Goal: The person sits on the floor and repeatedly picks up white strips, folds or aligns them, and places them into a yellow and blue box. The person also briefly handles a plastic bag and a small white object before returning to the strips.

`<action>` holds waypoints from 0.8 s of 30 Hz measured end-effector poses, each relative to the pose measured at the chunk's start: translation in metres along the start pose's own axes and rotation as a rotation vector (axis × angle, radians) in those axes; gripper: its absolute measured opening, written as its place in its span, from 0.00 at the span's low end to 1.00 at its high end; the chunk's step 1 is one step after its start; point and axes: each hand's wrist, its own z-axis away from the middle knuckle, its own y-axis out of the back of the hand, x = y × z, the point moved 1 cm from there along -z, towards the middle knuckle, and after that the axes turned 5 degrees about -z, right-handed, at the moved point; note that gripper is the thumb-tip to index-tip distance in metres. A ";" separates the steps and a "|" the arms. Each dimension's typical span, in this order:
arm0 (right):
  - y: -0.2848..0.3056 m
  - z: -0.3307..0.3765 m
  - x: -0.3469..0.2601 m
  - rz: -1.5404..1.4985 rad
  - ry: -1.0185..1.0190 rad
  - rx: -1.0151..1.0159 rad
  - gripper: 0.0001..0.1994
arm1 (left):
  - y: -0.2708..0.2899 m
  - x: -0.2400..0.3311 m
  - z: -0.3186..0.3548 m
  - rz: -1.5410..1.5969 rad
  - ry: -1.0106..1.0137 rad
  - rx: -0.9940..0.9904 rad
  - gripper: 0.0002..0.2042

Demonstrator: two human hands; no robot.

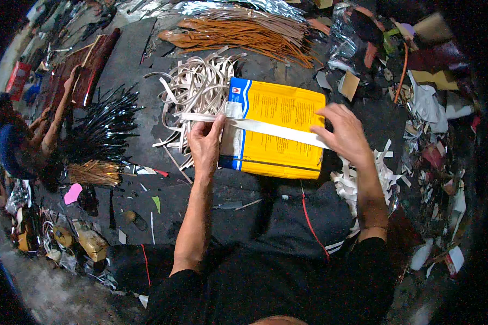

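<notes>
A flattened yellow tin (pixel 287 108) with a blue and white band lies in front of me. Across its middle runs a flat white strip (pixel 276 131). My left hand (pixel 205 146) is closed at the tin's left edge, pinching the strip between thumb and fingers. Over the right edge is my right hand (pixel 344 132), thumb and fingers apart, the thumb close to the strip's right end. Left of the tin, by my left hand, sits a tangled heap of whitish strips (pixel 192 89). Shorter white pieces (pixel 363 181) lie under my right forearm.
Brown strips (pixel 238 38) spread beyond the tin. Dark shiny strips (pixel 106 127) and a short tan bundle (pixel 95 172) lie to the left, beside another person (pixel 24 143) with bare limbs stretched out. Scraps and plastic (pixel 428 103) litter the right side. A small blade-like piece (pixel 228 205) lies near me.
</notes>
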 end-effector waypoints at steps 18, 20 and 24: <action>-0.125 -0.058 -0.077 -0.684 0.166 0.055 0.10 | -0.005 -0.021 -0.003 0.041 0.069 -0.007 0.12; -0.125 -0.057 -0.076 -0.676 0.167 0.055 0.10 | -0.005 -0.021 -0.002 0.065 0.077 -0.008 0.12; -0.125 -0.056 -0.077 -0.618 0.220 0.107 0.08 | -0.003 -0.019 -0.003 0.118 0.177 -0.045 0.10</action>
